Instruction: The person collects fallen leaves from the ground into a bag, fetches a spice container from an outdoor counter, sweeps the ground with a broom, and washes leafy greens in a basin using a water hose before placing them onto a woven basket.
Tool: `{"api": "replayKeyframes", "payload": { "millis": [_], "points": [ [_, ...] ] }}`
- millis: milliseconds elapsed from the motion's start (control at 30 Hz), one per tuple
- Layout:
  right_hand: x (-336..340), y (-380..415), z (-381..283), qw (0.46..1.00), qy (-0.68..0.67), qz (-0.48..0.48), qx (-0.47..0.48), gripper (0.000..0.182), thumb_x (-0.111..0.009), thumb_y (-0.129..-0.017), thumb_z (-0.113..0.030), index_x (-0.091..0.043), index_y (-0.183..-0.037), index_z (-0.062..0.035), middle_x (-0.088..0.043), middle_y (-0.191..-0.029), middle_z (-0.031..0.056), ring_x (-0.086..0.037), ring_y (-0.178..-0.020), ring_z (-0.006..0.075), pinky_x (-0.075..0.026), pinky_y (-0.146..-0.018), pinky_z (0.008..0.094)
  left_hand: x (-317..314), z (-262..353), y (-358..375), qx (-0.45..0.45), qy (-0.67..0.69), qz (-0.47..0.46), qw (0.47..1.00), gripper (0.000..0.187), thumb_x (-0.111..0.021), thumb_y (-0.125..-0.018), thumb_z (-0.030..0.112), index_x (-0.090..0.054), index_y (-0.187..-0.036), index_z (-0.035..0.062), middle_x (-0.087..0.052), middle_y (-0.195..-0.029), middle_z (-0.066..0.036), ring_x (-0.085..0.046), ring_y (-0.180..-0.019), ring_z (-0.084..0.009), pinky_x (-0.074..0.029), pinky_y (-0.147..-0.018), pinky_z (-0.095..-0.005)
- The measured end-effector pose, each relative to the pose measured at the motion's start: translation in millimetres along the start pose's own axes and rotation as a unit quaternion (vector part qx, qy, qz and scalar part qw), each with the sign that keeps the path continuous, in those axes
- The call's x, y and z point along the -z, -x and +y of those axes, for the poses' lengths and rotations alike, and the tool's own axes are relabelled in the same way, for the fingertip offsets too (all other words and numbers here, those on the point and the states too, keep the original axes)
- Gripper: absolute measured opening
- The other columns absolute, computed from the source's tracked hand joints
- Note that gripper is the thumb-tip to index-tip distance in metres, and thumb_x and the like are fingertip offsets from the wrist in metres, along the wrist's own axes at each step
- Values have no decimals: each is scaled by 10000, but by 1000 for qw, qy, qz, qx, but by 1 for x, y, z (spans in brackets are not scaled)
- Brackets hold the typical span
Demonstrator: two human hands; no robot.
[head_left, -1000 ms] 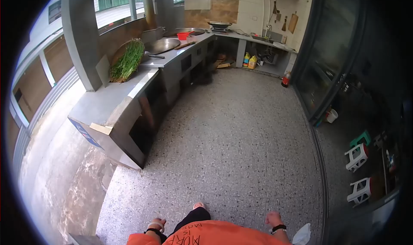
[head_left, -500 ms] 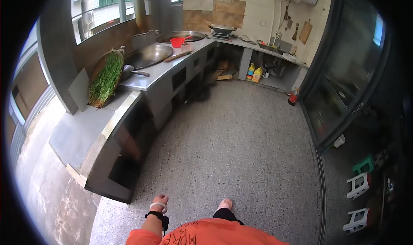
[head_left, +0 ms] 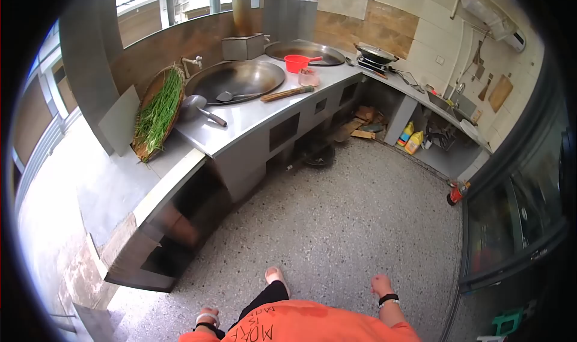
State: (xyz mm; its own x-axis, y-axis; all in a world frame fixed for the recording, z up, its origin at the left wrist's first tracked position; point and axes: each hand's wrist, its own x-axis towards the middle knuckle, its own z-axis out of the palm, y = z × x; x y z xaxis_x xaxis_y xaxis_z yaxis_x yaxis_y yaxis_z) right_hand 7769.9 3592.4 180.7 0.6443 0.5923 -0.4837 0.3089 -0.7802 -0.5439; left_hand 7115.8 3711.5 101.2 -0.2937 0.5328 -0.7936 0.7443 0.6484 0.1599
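Observation:
My left hand (head_left: 208, 316) hangs low at the bottom of the view, touching nothing that shows; its fingers are too foreshortened to read. My right hand (head_left: 381, 285) swings over the floor with its fingers loosely curled and no object visible in it. Ahead on the left runs a tiled counter (head_left: 211, 141) with two large built-in woks, the nearer wok (head_left: 207, 81) holding a spatula (head_left: 231, 96). A ladle (head_left: 201, 109) lies beside it. Long green vegetables (head_left: 159, 111) fill a tilted woven basket (head_left: 143, 151) on the near counter end.
A red plastic dipper (head_left: 296, 64) and a bundled stick brush (head_left: 287, 94) rest on the counter. Below are a dark basin (head_left: 320, 156) and wood scraps (head_left: 362, 126). A bottle (head_left: 458, 193) stands by the sliding glass door (head_left: 511, 210). Yellow jugs (head_left: 415, 142) sit under the sink counter.
I have stepped forward, and the view has turned so the counter appears nearer and further right. My right hand has come into view; my left hand has dropped lower. The other foot is now forward.

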Motion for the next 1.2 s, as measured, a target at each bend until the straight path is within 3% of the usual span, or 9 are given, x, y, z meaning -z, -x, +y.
{"api": "replayKeyframes", "payload": {
  "millis": [33,100,300,400,600,900,1000,1067,1200],
  "points": [
    [4,-24,-46,998,-15,19,50,146,-520,-740,-120,-597,-727,4,-573,-639,96,-584,-478,197,-472,-459,299,11,6,19,-84,-299,-41,950,410,-529,-731,301,-563,-1078,85,-507,-1161,-178,-480,-1100,-278,-376,-918,-370],
    [0,-62,-121,996,-77,-14,52,156,-502,-751,-121,-598,-793,-6,-583,-658,87,-588,-498,186,-472,-465,305,15,16,32,-46,-415,-111,902,388,-505,-745,263,-538,-1104,122,-472,-1182,-138,-460,-1093,-261,-354,-924,-389],
    [-18,-142,-253,988,-5,-145,51,194,-524,-748,-175,-596,-826,-13,-578,-674,66,-600,-530,179,-454,-464,292,38,133,-46,60,8,-40,997,308,-501,-726,238,-592,-960,60,-575,-866,-133,-561,-799,-237,-435,-746,-337],
    [-1,-207,-297,991,-28,-127,38,209,-521,-746,-191,-592,-819,-8,-568,-664,65,-604,-539,187,-448,-466,287,83,262,-71,-76,215,71,971,286,-499,-716,225,-618,-888,29,-627,-708,-130,-611,-652,-225,-476,-656,-312],
    [33,-404,-436,991,-39,-49,117,208,-516,-756,-187,-564,-806,10,-552,-690,80,-557,-474,195,-478,-439,299,166,454,-14,-269,243,257,896,234,-542,-750,188,-591,-913,27,-624,-772,-105,-597,-724,-191,-467,-699,-293],
    [69,-597,-752,961,-210,-16,178,321,-517,-795,-298,-570,-956,-25,-545,-717,66,-567,-534,181,-411,-433,278,54,444,-26,147,154,102,972,320,-561,-704,277,-614,-927,54,-626,-877,-155,-597,-858,-282,-458,-779,-348],
    [56,-707,-792,913,23,228,337,296,-551,-755,-284,-581,-978,-91,-563,-763,99,-591,-658,269,-468,-581,377,39,462,-17,164,193,103,962,325,-565,-702,279,-614,-932,54,-626,-877,-153,-596,-856,-278,-457,-775,-346],
    [74,-669,-838,915,55,247,315,271,-580,-700,-232,-605,-953,-136,-557,-920,103,-529,-907,297,-439,-762,414,35,471,-13,156,216,111,957,329,-567,-702,281,-613,-935,54,-626,-878,-151,-596,-855,-276,-457,-772,-346],
    [64,-676,-875,864,157,247,409,263,-611,-662,-205,-621,-920,-160,-530,-1012,65,-449,-1033,257,-413,-820,391,34,489,-7,145,237,120,953,336,-572,-700,285,-613,-941,54,-627,-878,-148,-595,-854,-272,-457,-767,-344]
  ]
}}
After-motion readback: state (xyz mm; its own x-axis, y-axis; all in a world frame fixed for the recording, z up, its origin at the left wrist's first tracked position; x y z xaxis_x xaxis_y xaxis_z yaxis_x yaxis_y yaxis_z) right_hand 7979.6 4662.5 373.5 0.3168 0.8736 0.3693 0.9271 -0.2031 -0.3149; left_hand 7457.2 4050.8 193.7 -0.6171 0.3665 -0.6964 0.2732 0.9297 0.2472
